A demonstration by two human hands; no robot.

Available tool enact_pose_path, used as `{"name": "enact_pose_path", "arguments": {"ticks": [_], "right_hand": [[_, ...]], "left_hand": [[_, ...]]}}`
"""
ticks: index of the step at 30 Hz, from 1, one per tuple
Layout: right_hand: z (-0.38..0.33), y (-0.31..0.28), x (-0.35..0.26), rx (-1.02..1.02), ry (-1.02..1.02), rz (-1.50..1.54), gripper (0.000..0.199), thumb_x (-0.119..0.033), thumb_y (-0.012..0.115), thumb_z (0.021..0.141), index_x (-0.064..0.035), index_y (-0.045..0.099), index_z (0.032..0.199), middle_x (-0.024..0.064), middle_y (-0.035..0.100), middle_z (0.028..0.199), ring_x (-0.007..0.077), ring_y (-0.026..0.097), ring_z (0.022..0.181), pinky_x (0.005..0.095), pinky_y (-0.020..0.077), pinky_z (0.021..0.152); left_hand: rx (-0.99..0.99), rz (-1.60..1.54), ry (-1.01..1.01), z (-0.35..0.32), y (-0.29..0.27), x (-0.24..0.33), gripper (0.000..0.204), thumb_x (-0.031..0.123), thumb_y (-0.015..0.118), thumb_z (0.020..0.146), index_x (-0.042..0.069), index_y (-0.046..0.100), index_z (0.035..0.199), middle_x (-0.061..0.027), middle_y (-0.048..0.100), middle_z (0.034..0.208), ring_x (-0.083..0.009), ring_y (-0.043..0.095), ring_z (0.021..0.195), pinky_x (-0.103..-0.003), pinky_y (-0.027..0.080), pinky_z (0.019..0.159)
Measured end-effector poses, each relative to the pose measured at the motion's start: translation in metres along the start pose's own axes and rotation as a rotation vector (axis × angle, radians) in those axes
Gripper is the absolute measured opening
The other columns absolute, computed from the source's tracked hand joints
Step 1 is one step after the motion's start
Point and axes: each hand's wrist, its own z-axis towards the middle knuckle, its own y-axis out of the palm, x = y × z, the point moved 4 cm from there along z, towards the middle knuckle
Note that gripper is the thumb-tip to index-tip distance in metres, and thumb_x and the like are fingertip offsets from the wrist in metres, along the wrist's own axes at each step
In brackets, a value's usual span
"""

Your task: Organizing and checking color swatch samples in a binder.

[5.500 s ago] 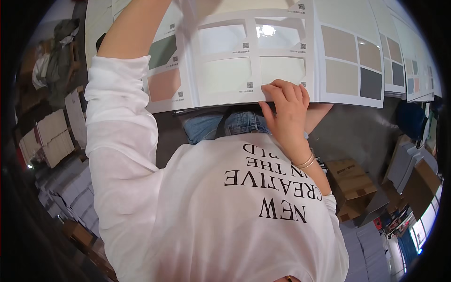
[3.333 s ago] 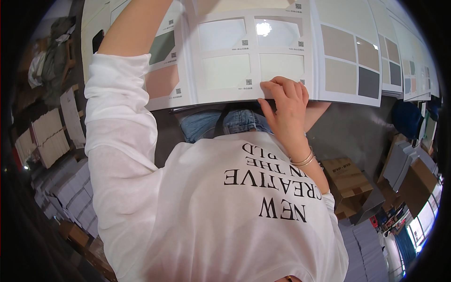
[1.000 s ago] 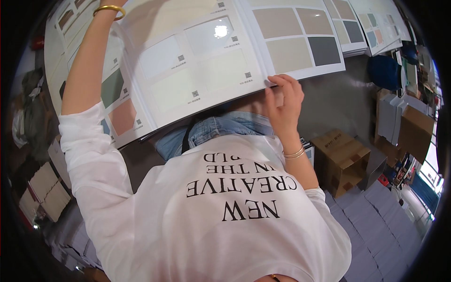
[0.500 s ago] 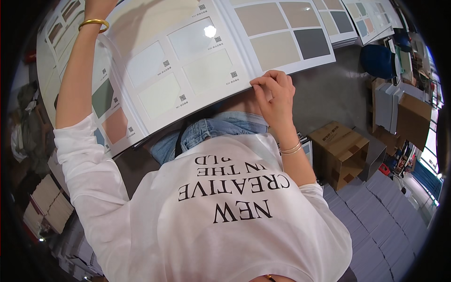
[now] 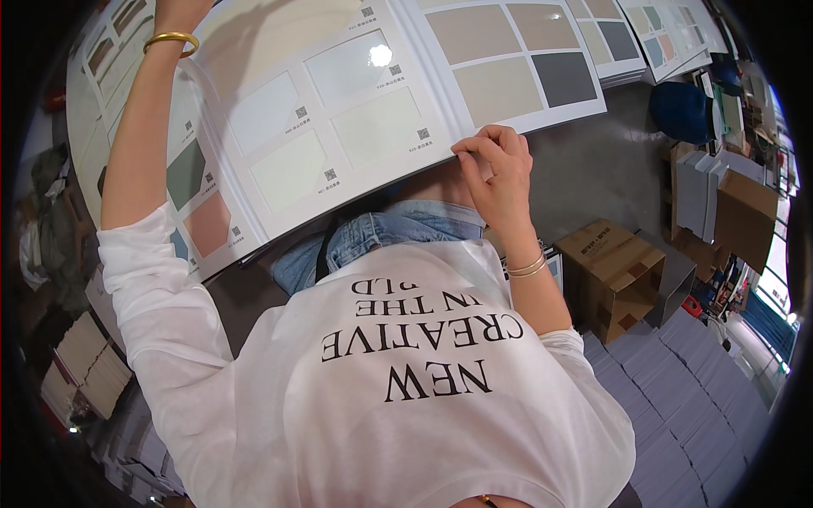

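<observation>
A large colour sample book (image 5: 254,182) lies open before me, its white pages set with pale, beige, grey, green and pink swatches. My right hand (image 5: 501,161) is closed in a pinch, thumb and forefinger together at the near right corner of a stiff white page (image 5: 373,158) with pale swatches. At the upper left, my left arm reaches across the book. Only the back part of my left hand (image 5: 179,12) shows at the top edge of the view; its fingers are cut off.
More swatch sheets (image 5: 605,38) are stacked at the far right. Beyond my right arm stands an open cardboard box (image 5: 605,262), with stacks of grey-white sheets (image 5: 677,406) below it. A blue stool (image 5: 680,110) stands on the floor. Paper stacks (image 5: 93,364) sit at the left.
Very little differs. The book's pages and both arms have shifted very slightly to the right; my right hand keeps its pinch at the page corner.
</observation>
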Motion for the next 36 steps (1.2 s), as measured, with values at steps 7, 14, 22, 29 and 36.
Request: {"name": "enact_pose_path", "arguments": {"ticks": [7, 14, 22, 29, 36], "right_hand": [[-0.002, -0.001, -0.001, 0.009, -0.018, -0.025, 0.013, -0.008, 0.073, 0.081, -0.0148, 0.075, 0.091, 0.0019, 0.06, 0.096, 0.0233, 0.055, 0.096, 0.0398, 0.0381, 0.088], [-0.004, -0.002, -0.004, 0.024, -0.102, -0.125, 0.015, -0.01, 0.074, 0.08, -0.017, 0.075, 0.093, 0.0008, 0.061, 0.097, 0.0225, 0.057, 0.096, 0.041, 0.0379, 0.09], [-0.007, -0.004, -0.008, 0.006, -0.138, -0.197, 0.019, -0.011, 0.074, 0.08, -0.0186, 0.075, 0.097, 0.0008, 0.061, 0.101, 0.0228, 0.057, 0.1, 0.0469, 0.0345, 0.104], [-0.01, -0.007, -0.013, -0.037, -0.194, -0.293, 0.029, -0.01, 0.075, 0.078, -0.0203, 0.075, 0.104, 0.0018, 0.062, 0.108, 0.0235, 0.056, 0.103, 0.0488, 0.0327, 0.107], [-0.013, -0.007, -0.01, -0.044, -0.191, -0.279, 0.031, -0.008, 0.073, 0.078, -0.02, 0.074, 0.106, 0.0029, 0.062, 0.109, 0.0249, 0.057, 0.104, 0.0498, 0.0336, 0.108]], "left_hand": [[-0.025, -0.034, -0.01, -0.008, -0.008, 0.024, 0.029, 0.014, 0.083, 0.078, 0.003, 0.075, 0.104, -0.0055, 0.073, 0.091, -0.0132, 0.063, 0.081, -0.028, 0.051, 0.075], [-0.025, -0.015, -0.065, -0.011, -0.008, 0.03, 0.029, 0.015, 0.083, 0.078, 0.003, 0.075, 0.104, -0.0066, 0.073, 0.093, -0.015, 0.064, 0.082, -0.029, 0.051, 0.076], [-0.002, 0.023, -0.051, -0.006, -0.002, 0.012, 0.03, 0.015, 0.082, 0.078, 0.003, 0.074, 0.104, -0.0089, 0.073, 0.099, -0.0196, 0.066, 0.089, -0.032, 0.053, 0.081], [0.042, 0.117, 0.117, -0.004, 0.011, 0.01, 0.031, 0.017, 0.084, 0.072, 0.004, 0.075, 0.099, -0.0128, 0.073, 0.101, -0.0289, 0.068, 0.093, -0.038, 0.054, 0.085], [0.123, 0.223, 0.164, -0.02, -0.005, 0.032, 0.047, 0.022, 0.08, 0.077, 0.006, 0.069, 0.12, -0.0155, 0.069, 0.12, -0.0336, 0.063, 0.113, -0.044, 0.049, 0.099]]}}
